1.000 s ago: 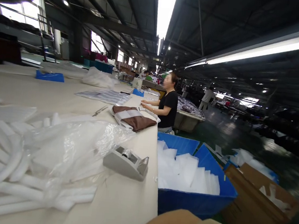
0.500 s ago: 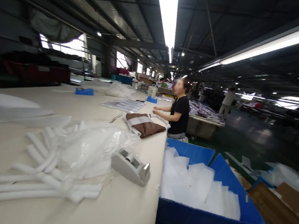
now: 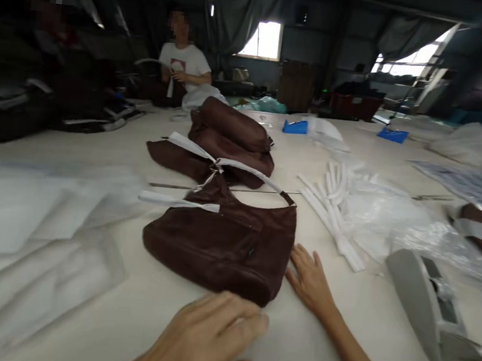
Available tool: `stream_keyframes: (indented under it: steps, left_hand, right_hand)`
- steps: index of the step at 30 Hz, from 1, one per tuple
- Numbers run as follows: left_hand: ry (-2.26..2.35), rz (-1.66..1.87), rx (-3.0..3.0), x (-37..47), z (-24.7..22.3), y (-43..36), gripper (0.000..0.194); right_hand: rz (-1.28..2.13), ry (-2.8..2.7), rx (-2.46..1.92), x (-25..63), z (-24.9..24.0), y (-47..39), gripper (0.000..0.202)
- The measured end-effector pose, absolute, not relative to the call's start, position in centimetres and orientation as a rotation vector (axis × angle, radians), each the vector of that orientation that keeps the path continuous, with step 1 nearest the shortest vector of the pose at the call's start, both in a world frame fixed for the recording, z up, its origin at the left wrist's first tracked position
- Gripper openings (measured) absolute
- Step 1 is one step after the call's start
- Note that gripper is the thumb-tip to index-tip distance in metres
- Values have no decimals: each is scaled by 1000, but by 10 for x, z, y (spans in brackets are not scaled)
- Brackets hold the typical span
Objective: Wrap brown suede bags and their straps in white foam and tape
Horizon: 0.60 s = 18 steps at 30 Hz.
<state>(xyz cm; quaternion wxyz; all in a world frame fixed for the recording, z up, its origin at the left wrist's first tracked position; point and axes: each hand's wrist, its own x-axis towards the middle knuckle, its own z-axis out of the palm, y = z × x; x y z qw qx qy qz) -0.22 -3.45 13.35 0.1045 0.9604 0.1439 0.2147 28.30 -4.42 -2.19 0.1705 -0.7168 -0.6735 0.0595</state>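
Note:
A dark brown handbag [image 3: 221, 241] lies on its side on the pale table, its strap wrapped in white material. My right hand [image 3: 310, 280] rests flat with fingers spread at the bag's right edge, the fingertips touching or very close to it. In front of the bag's near edge is my left hand [image 3: 211, 335], slightly blurred, fingers loosely bent and thumb apart, holding nothing I can see. Whether it touches the bag I cannot tell. Behind this bag, more brown bags [image 3: 232, 133] are piled together.
White foam sheets [image 3: 9, 208] and clear plastic lie on the left. To the right are white foam strips [image 3: 332, 213], crumpled plastic bags [image 3: 392, 213] and a grey tape dispenser [image 3: 425, 309]. Blue tape dispensers [image 3: 295, 127] stand farther back. A person in a white shirt [image 3: 184, 62] works across the table.
My view has swung left from the aisle and blue bin to the table with the brown bags. Both my hands have come into view beside the handbag.

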Motion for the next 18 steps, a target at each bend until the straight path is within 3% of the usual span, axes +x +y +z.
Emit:
stream_keyframes:
  steps: [5,7,12,18]
  left_hand:
    - [741,280,2963,-33,119,-5,78]
    - [841,284,2970,-38,105,15,69]
    - [817,320,3020,-23,95,37,5]
    - [526,335,2958,-1,104,-29,15]
  right_hand:
    - [218,-1950,-2019,288,-23,-48,52]
    - [232,-1928,-2014,288,-24,-48,52]
    - [454,-1659,-1868,290,-17,-45,48]
    - [922,-551,-1430,299,19,-69,45]
